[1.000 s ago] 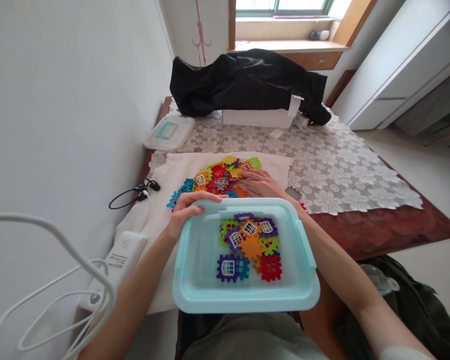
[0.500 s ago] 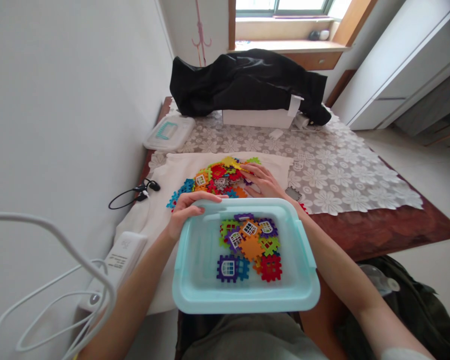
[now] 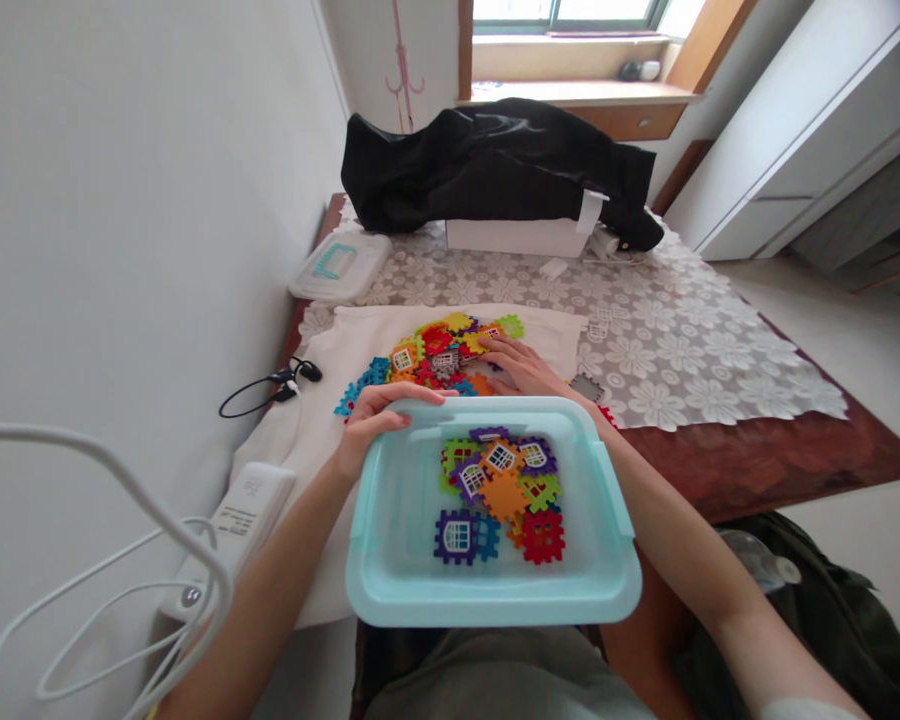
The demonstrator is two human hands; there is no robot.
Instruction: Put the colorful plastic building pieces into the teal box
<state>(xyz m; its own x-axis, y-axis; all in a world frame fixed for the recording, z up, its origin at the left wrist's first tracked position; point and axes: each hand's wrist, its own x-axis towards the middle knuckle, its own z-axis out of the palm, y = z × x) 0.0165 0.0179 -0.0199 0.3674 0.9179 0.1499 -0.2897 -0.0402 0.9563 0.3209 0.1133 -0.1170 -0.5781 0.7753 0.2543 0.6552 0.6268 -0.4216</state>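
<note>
A light teal plastic box (image 3: 397, 590) stands in front of me, with several interlocking building tiles (image 3: 504, 497) inside: purple, orange, green, blue and red, a few with white window inserts. My left hand (image 3: 367, 425) grips the box's far left rim, fingers over the edge. Beyond the box lies a pile of mixed tiles (image 3: 435, 345) on a white cloth. My right hand (image 3: 525, 368) reaches past the box to the pile's right side, fingers stretched out and thumb apart. Its fingertips touch a yellow tile (image 3: 471, 344). The box hides the pile's near edge.
A grey tile (image 3: 587, 388) lies right of my right hand. A white lid (image 3: 341, 266) sits at the back left, near black earphones (image 3: 281, 380). On the left are a white power strip (image 3: 251, 505) and cables. A black cover (image 3: 495, 165) drapes a white box behind.
My right hand has drawn slightly nearer to me across the pile. The yellow tile at its fingertips has shifted nearer, and an orange tile behind it now shows. My left hand and the box stay put.
</note>
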